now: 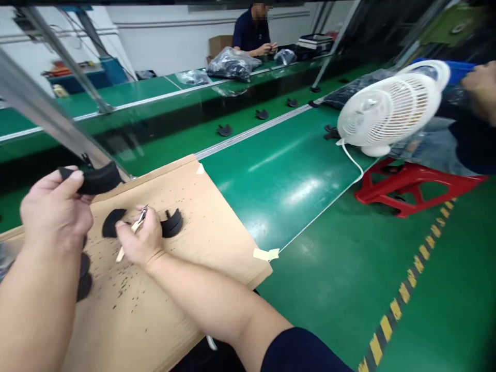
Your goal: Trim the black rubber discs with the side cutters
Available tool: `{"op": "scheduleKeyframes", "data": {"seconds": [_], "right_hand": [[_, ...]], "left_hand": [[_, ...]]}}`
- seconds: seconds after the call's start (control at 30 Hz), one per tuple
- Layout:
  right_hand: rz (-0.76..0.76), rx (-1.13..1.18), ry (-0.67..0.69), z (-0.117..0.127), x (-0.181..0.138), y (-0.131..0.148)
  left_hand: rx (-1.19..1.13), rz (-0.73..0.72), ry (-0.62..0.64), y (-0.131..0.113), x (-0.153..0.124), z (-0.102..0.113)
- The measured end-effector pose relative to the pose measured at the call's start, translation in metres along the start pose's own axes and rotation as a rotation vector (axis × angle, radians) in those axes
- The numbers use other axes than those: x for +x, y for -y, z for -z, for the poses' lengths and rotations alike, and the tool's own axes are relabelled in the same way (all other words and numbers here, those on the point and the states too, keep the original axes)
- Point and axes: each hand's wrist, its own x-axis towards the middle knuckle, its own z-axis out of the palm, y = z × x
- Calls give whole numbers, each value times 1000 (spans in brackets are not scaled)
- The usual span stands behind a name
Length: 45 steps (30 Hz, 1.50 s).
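My left hand (58, 209) is closed on a curved black plastic part (101, 180), raised above the left side of the cardboard sheet (217, 243). Thin prongs stick up from the part's far side. In my right hand (142, 236) is a slim hand tool (138, 222) with a cream handle and a metal end; its exact kind is unclear. The fingers are wrapped round it, low over the cardboard. One curved black part (113, 223) lies just left of this hand, another (172, 224) just right. More black pieces (84, 276) are partly hidden behind my left forearm.
Small black scraps (123, 283) are scattered over the cardboard. Several black parts (223, 130) lie on the green conveyor belt (248, 121) beyond. A white fan (387, 111) stands at right, near a red stool (418, 188) and another person's arm. A co-worker (253, 31) sits across.
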Motion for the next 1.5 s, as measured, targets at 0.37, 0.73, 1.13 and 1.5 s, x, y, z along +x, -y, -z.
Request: {"op": "scheduleKeyframes", "data": {"seconds": [0.37,0.73,1.13,1.5], "right_hand": [[392,-89,511,11,6,-7],[909,-572,633,21,-1,-1],[957,-589,640,21,0,-1],[959,-743,649,22,4,2]], "left_hand": [[-555,542,-166,58,-81,99],[-776,594,-45,58,-80,107],[-754,596,-47,56,-80,107],[-755,618,2,61,-82,108]]}}
